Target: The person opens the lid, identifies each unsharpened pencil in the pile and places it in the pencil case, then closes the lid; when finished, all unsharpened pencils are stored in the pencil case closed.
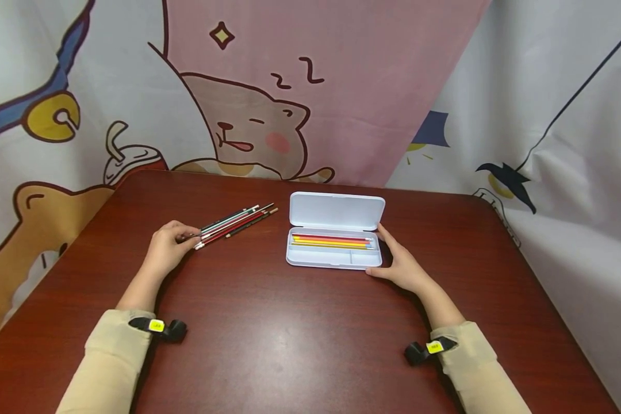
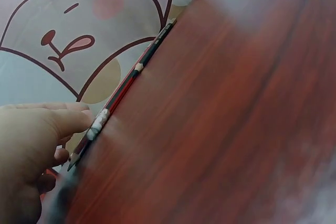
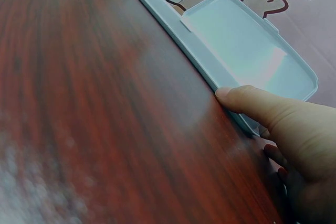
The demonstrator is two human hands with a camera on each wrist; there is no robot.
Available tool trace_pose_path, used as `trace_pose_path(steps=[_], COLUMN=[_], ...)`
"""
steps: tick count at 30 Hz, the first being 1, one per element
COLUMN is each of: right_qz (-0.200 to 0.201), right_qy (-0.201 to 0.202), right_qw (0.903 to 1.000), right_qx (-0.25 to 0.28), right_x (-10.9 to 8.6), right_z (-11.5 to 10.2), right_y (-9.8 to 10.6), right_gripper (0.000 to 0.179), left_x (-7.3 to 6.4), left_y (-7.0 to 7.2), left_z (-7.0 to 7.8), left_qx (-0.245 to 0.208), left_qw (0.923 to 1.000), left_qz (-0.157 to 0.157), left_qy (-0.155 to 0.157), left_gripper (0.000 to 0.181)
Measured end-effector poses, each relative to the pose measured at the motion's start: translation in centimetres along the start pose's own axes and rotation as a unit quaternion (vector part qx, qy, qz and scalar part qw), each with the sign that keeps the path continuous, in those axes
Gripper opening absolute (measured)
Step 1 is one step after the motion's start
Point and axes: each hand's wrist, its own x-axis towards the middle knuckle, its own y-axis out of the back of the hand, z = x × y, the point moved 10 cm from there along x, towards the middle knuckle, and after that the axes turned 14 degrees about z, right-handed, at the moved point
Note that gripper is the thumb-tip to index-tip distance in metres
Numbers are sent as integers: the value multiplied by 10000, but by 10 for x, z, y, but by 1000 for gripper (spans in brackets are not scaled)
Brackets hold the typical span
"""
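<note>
At the left of the head view, my left hand [image 1: 168,247] pinches the near end of a dark pencil [image 2: 73,158] with thumb and fingers. That pencil lies at the near end of a loose bunch of pencils [image 1: 238,221] in red, white, green and black on the table. My right hand [image 1: 403,267] holds the right end of a white pencil case [image 1: 315,259], thumb at its front corner and fingers behind. The case lies flat with its lid [image 1: 336,211] raised. Several red, orange and yellow pencils [image 1: 331,242] lie in its long rear compartment.
The dark reddish-brown wooden table [image 1: 279,333] carries the case and pencils. Behind it hangs a cartoon-printed curtain [image 1: 362,115], close to the table's back edge. Small black wrist cameras [image 1: 176,331] sit on both sleeves.
</note>
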Motion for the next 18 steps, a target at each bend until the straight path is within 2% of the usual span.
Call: trace_pose_path(steps=[10, 18], right_qz=[-19, -4], right_qy=[-16, 28], right_qw=[10000, 10000], right_qx=[21, 15], right_x=[-2, 0], right_z=[1, 0], right_y=[-1, 0], right_gripper=[112, 111], left_x=[5, 4], left_y=[-11, -15], left_z=[7, 3], left_qx=[156, 510], left_qw=[9997, 9980], left_qz=[-157, -369], left_qy=[-89, 52], left_gripper=[9, 12])
